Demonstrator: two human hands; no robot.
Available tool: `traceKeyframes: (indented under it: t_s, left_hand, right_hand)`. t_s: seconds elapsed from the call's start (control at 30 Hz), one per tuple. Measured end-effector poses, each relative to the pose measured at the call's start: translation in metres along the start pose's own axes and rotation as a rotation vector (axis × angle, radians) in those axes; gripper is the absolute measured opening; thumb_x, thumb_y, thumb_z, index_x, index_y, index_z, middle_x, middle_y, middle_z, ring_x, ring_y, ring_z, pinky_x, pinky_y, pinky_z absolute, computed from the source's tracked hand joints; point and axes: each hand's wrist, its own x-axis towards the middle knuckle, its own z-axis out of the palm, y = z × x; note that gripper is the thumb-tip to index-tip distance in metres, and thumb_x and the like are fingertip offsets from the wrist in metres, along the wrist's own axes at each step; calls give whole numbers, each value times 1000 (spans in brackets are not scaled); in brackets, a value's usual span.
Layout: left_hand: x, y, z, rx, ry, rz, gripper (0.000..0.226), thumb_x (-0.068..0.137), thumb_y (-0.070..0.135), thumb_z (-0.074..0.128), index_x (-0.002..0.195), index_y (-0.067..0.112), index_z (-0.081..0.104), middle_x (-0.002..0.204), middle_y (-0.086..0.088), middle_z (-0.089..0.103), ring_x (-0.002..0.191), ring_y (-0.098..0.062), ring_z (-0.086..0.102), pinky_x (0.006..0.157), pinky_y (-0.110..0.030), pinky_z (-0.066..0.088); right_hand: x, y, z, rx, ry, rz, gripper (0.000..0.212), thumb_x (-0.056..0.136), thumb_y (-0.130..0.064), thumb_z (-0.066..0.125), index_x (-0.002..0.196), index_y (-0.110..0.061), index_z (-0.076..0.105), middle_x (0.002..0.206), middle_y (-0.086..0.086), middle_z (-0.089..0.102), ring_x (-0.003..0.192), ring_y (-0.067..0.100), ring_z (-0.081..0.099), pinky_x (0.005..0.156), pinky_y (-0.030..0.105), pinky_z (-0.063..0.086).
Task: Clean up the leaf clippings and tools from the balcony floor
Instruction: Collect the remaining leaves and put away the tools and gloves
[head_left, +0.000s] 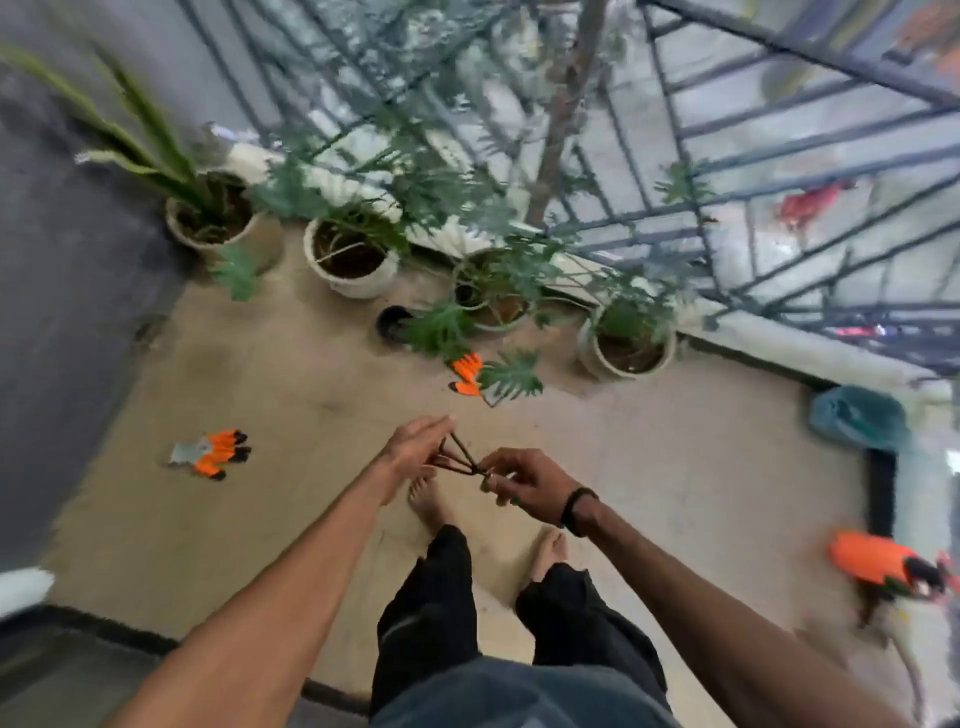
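Observation:
I stand on the tan balcony floor (291, 395). Between my hands is a small bunch of thin dark stems (460, 460). My right hand (524, 480) pinches the stems at their joined end. My left hand (415, 447) has straight fingers laid against their spread ends. An orange and grey glove (215, 454) lies on the floor to the left. A second orange glove (467, 371) lies near the pots, partly under a leaf. An orange tool or bag (872, 558) sits at the right edge, blurred.
Several potted plants stand along the railing (779, 171), among them a white pot (356, 262) and another white pot (626, 348). A small black pot (393, 323) sits between them. A teal cloth (857, 418) lies on the right ledge. A grey wall (62, 291) bounds the left.

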Motion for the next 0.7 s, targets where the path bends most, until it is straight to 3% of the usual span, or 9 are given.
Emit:
traceKeyframes:
  t_s: [0.07, 0.13, 0.27, 0.37, 0.43, 0.53, 0.7]
  left_hand:
    - [0, 5, 40, 85, -34, 18, 34, 100, 38, 61, 128, 18, 61, 95, -7, 71, 85, -20, 65, 74, -30, 46]
    - [-6, 12, 87, 182, -96, 31, 26, 103, 31, 57, 126, 17, 60, 101, -10, 65, 88, -23, 62, 68, -25, 49]
    - [-18, 10, 178, 360, -199, 42, 28, 101, 32, 59, 119, 10, 64, 99, -10, 69, 88, -22, 64, 81, -31, 45]
    - [-35, 8, 260, 481, -243, 92, 28, 99, 31, 65, 120, 13, 65, 97, -8, 71, 79, -15, 65, 66, -18, 49]
    - [-47, 0, 317, 555, -285, 129, 26, 99, 30, 64, 121, 15, 64, 97, -8, 73, 78, -14, 66, 60, -16, 49]
    - [-53, -9, 391, 613, -327, 174, 28, 98, 29, 67, 120, 12, 64, 92, -7, 75, 76, -18, 70, 64, -24, 52]
    - [-47, -15, 487, 675, -358, 198, 24, 99, 32, 64, 113, 12, 64, 90, -10, 76, 71, -19, 69, 64, -28, 51]
  right_hand:
    - [-32, 28, -8, 36, 44, 25, 19, 99, -13, 59, 116, -15, 68, 98, 5, 77, 73, 17, 72, 72, 39, 61]
    - [-68, 62, -16, 81, 95, 56, 22, 99, -13, 57, 117, -14, 68, 100, 5, 77, 73, 15, 71, 76, 40, 61]
    - [-140, 124, -35, 159, 212, 97, 23, 101, -15, 56, 121, -13, 68, 103, 2, 75, 71, -2, 66, 73, 23, 58]
    - [-198, 173, -50, 200, 305, 127, 24, 101, -16, 55, 122, -15, 67, 106, 0, 72, 73, -10, 63, 72, 13, 52]
    - [-239, 206, -58, 224, 375, 168, 25, 100, -16, 55, 121, -17, 68, 109, 0, 73, 83, -1, 66, 80, 22, 55]
    - [-291, 252, -75, 184, 473, 254, 25, 99, -18, 56, 121, -21, 69, 117, 3, 71, 104, 18, 64, 92, 33, 51]
    - [-330, 301, -102, 54, 706, 445, 22, 98, -26, 57, 117, -30, 67, 120, -3, 69, 116, 23, 60, 104, 44, 43]
